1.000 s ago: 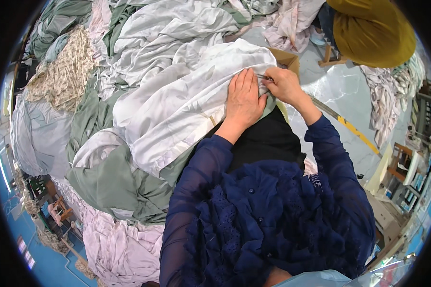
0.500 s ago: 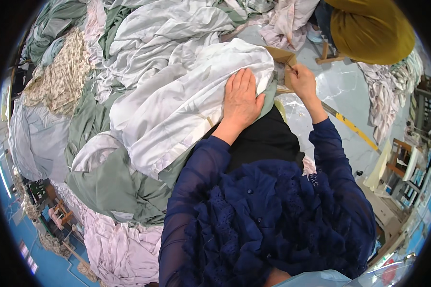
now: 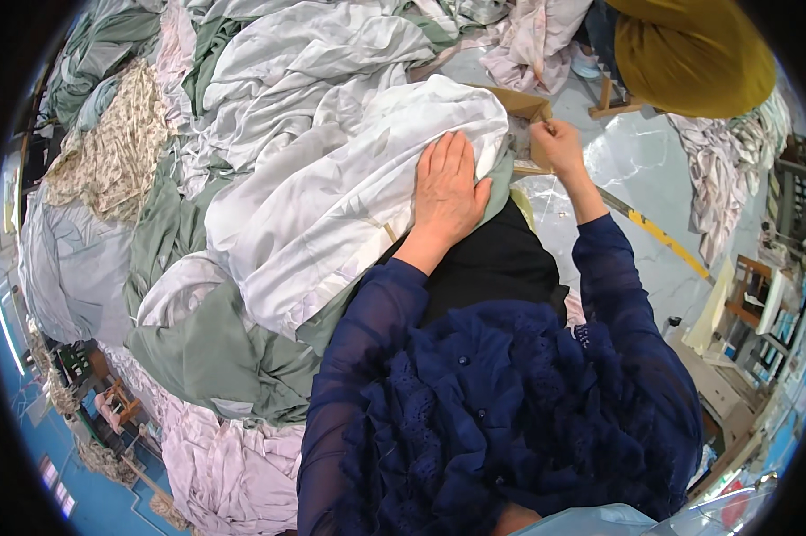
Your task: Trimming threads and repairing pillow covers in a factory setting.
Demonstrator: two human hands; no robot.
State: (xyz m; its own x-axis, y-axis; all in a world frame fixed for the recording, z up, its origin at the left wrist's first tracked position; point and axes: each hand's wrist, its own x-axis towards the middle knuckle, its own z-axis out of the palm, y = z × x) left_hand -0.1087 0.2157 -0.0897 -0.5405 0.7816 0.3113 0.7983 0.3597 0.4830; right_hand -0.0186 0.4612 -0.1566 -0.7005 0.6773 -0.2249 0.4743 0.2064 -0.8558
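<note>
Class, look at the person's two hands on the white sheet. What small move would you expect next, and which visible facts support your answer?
Probably the right hand draws a little further to the right, away from the sheet's edge. It is closed in a pinch beside the white sheet; what it pinches is too small to tell. The left hand lies flat on the sheet's fold, pinning it over the green cloth, so the fabric is steadied for a pull.

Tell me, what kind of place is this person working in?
Probably a textile or bedding workshop. Heaps of pale sheets and green cloth cover the work area. The left hand presses flat on white fabric, while the right hand pinches something small, and another person in mustard clothing sits close by.
</note>
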